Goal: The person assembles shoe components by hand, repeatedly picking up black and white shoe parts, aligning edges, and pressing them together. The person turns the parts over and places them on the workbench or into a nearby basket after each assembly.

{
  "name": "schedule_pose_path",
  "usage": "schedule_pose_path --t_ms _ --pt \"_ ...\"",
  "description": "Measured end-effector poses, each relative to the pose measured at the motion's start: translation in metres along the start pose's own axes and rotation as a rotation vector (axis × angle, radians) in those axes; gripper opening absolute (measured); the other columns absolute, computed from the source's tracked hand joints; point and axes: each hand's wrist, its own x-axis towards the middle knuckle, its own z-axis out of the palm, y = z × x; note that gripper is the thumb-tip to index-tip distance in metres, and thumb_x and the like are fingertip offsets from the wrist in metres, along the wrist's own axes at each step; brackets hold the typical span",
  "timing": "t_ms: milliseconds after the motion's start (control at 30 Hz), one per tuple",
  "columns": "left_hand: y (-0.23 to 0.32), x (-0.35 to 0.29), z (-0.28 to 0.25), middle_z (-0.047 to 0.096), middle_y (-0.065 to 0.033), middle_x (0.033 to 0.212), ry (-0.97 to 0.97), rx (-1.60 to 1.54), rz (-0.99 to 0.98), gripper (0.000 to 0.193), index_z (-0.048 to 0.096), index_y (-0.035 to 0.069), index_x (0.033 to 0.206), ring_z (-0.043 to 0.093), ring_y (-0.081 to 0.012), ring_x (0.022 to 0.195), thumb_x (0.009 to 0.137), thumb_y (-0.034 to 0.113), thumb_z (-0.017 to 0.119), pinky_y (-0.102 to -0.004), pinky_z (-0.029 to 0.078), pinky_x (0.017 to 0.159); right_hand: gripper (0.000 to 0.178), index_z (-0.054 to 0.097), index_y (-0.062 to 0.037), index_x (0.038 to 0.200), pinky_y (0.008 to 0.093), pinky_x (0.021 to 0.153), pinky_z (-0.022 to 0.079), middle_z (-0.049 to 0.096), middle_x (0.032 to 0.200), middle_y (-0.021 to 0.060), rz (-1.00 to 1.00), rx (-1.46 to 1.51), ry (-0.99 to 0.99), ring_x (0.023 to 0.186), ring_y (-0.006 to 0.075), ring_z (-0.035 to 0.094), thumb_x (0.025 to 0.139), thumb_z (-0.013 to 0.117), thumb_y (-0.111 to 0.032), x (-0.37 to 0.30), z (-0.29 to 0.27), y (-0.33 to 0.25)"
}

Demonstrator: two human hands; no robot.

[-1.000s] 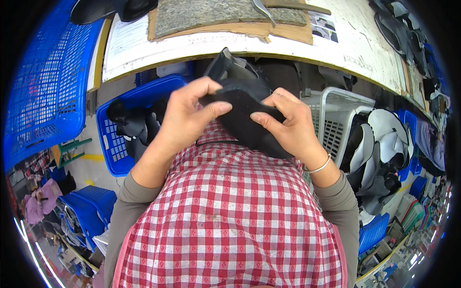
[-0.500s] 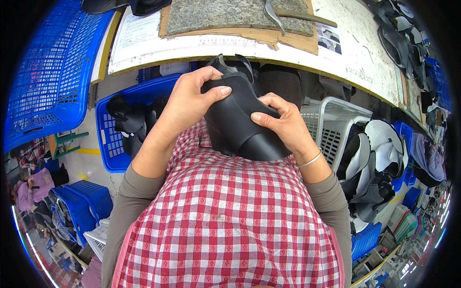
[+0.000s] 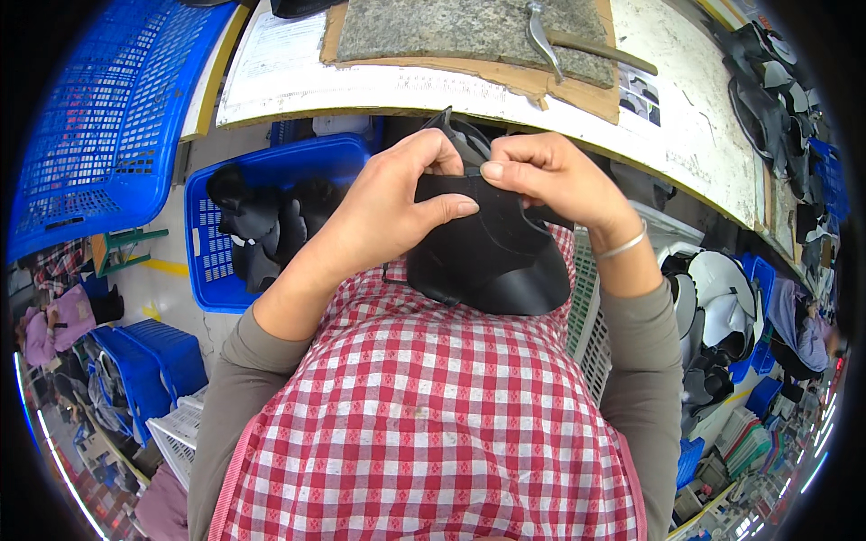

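A black leather boot upper [image 3: 492, 257] hangs in front of my red-checked apron [image 3: 433, 406], its rounded toe end pointing down and to the right. My left hand [image 3: 397, 194] pinches its top edge from the left, thumb on the near face and fingers curled behind. Close beside it, my right hand [image 3: 564, 185] grips the same edge, thumb and forefinger nearly touching the left fingers. A pointed black flap [image 3: 448, 122] stands up behind the hands; whether it belongs to this upper, I cannot tell.
Ahead runs a white worktable [image 3: 379, 90] with a stone slab [image 3: 433, 32] on cardboard and a hammer [image 3: 546, 45]. Blue baskets [image 3: 206, 275] stand at left, one holding black pieces. At right are a white basket [image 3: 591, 338] and stacked black-and-white uppers [image 3: 722, 288]. A person [image 3: 72, 316] is far left.
My right hand has moved up from the side of the boot upper to its top edge, beside the left hand. The upper has shifted slightly right and down.
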Motion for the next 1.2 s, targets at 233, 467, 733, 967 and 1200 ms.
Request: schedule_pose_path --t_ms 233,467,733,967,1200 --pt "-0.005 -0.006 0.006 0.060 -0.0126 0.091 0.012 0.069 0.079 0.031 0.059 0.000 0.098 0.061 -0.0313 0.082 0.079 0.006 0.083 -0.0359 0.050 0.074 0.016 0.071 -0.0028 0.101 0.0128 0.039 0.034 0.053 0.070 -0.0119 0.169 0.761 -0.022 0.050 -0.0052 0.039 0.096 0.070 -0.018 0.007 0.017 0.036" --pt "-0.001 -0.006 0.002 0.061 -0.0068 0.088 -0.152 -0.088 0.301 0.021 0.064 0.007 0.090 0.061 -0.0263 0.084 0.080 0.012 0.081 -0.0362 0.045 0.077 0.017 0.061 -0.0102 0.081 0.0172 0.039 0.024 0.043 0.065 -0.0086 0.196 0.885 0.107 0.050 0.0015 0.035 0.097 0.066 -0.013 -0.003 0.028 0.055" --pt "0.001 -0.003 0.005 0.062 -0.0063 0.086 -0.121 0.053 0.245 0.022 0.066 0.002 0.090 0.059 -0.0210 0.081 0.076 0.004 0.083 -0.0336 0.045 0.073 0.042 0.045 -0.0122 0.073 0.0182 0.044 0.023 0.037 0.067 -0.0073 -0.128 0.692 -0.093 0.054 0.0012 0.033 0.107 0.059 -0.033 -0.029 0.011 0.034" --pt "0.001 -0.005 0.010 0.064 -0.0070 0.086 -0.112 0.114 0.265 0.024 0.070 0.003 0.093 0.057 -0.0217 0.079 0.074 0.004 0.085 -0.0335 0.045 0.071 0.038 0.057 -0.0086 0.077 0.0214 0.050 0.025 0.039 0.070 -0.0091 0.113 0.271 -0.268 0.061 0.0018 0.031 0.106 0.063 -0.033 -0.017 0.005 0.010" --pt "-0.010 -0.010 0.013 0.063 -0.0057 0.079 -0.005 0.087 0.395 0.021 0.070 0.004 0.089 0.057 -0.0214 0.072 0.074 0.005 0.085 -0.0344 0.041 0.067 0.018 0.075 -0.0027 0.101 0.0200 0.045 0.026 0.048 0.066 -0.0072 0.264 0.723 -0.015 0.054 0.0013 0.037 0.099 0.070 -0.019 -0.023 0.033 0.028"
